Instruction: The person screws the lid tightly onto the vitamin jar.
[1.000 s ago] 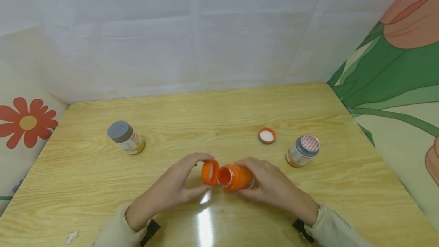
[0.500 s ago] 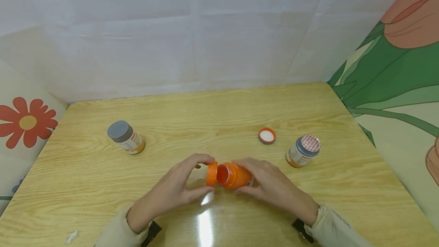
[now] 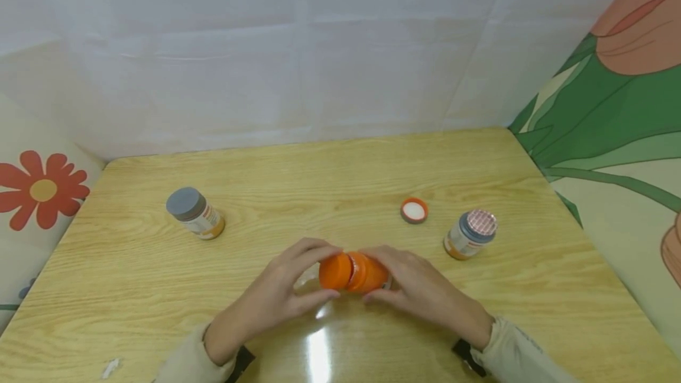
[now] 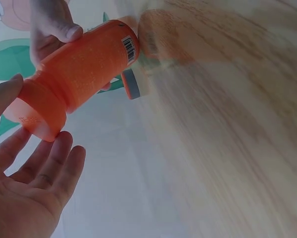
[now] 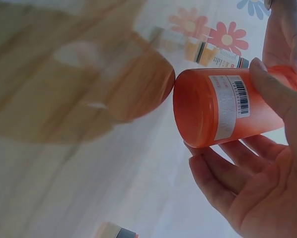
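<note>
My left hand (image 3: 284, 282) pinches an orange cap (image 3: 334, 272) between thumb and fingers. The cap sits over the mouth of an orange bottle (image 3: 374, 274), a little tilted, with a thin dark gap at the neck. Around the bottle's body curls my right hand (image 3: 412, 279). The bottle is tipped on its side with its mouth toward the left hand. In the right wrist view its round base (image 5: 193, 106) faces the camera, beside a barcode label (image 5: 240, 96). The left wrist view shows the cap's flat top close to my fingers (image 4: 64, 163).
A jar with a grey lid (image 3: 194, 211) stands at the left. On the right is a similar jar with a checked, shiny top (image 3: 470, 234). Nearby lies an orange-and-grey lid (image 3: 414, 210), white inside up. A white sheet (image 3: 298, 75) hangs behind the wooden table (image 3: 298, 194).
My left hand has shifted slightly right and turned the cap from inside-showing onto the bottle's mouth, which is now covered. My right hand holds the bottle in nearly the same place.
</note>
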The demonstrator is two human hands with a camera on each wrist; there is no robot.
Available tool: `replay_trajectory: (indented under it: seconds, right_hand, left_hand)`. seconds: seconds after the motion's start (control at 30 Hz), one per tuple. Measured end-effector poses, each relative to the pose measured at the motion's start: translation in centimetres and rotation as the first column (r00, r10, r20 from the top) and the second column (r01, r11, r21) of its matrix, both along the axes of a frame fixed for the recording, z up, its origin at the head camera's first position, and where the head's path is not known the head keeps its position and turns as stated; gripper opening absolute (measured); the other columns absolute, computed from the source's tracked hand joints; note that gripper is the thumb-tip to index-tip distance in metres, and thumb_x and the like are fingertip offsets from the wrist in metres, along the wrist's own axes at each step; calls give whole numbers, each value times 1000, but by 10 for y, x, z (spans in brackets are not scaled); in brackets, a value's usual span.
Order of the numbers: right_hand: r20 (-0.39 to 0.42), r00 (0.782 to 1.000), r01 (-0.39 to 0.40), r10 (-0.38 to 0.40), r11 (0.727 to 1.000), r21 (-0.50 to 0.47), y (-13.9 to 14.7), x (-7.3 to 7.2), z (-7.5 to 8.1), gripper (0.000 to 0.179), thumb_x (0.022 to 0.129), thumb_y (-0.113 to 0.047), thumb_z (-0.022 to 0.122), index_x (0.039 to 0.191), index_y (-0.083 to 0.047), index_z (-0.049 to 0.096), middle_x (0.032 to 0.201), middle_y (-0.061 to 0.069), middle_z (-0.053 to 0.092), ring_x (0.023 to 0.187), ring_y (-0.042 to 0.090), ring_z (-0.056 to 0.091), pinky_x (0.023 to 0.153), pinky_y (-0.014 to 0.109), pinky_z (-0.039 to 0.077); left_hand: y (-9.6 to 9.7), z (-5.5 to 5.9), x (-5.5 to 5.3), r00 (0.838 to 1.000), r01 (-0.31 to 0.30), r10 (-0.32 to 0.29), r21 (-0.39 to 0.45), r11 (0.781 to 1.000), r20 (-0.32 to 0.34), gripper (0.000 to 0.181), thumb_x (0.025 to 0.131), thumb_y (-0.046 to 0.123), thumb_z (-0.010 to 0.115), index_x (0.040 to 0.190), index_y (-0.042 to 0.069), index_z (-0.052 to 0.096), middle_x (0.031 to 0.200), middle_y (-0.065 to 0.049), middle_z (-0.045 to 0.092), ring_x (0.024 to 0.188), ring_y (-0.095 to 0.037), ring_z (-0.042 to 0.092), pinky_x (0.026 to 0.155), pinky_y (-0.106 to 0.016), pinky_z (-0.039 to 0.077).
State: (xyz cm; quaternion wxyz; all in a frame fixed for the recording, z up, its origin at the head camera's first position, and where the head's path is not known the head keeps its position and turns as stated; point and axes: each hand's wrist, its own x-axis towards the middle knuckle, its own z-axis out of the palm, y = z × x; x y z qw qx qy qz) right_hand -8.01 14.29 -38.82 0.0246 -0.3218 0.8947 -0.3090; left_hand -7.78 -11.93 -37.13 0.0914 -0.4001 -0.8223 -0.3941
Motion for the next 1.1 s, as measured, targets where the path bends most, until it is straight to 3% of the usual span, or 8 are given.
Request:
replay_trajectory:
  seconds: [0.4, 0.73, 1.1]
  right_hand:
    - [-48, 999, -20, 20, 1000, 3, -3, -1, -1, 66, 78, -38, 81, 136, -17, 56, 124, 0, 69, 103, 11, 67, 87, 35, 58]
    - [-65, 998, -25, 26, 1000, 16, -5, -1, 0, 65, 80, -37, 80, 136, -16, 56, 124, 1, 69, 103, 12, 67, 86, 35, 58]
    - [-54, 998, -15, 16, 999, 28, -4, 0, -1, 64, 83, -44, 76, 136, -17, 55, 124, 0, 68, 102, 11, 66, 86, 35, 57]
  left_hand:
    - [3, -1, 1, 999, -34, 33, -16, 999, -40, 54, 82, 24, 80, 131, 7, 62, 124, -6, 63, 109, -19, 65, 94, -32, 57]
    - [3, -3, 1, 999, -28, 27, -43, 999, -28, 55, 83, 24, 80, 133, 9, 61, 125, -6, 62, 110, -19, 64, 94, -32, 57]
    - [-2, -2, 0, 997, 63, -66, -90, 994, -28, 59, 78, 7, 80, 133, 15, 61, 140, -9, 55, 127, -23, 55, 103, -37, 52]
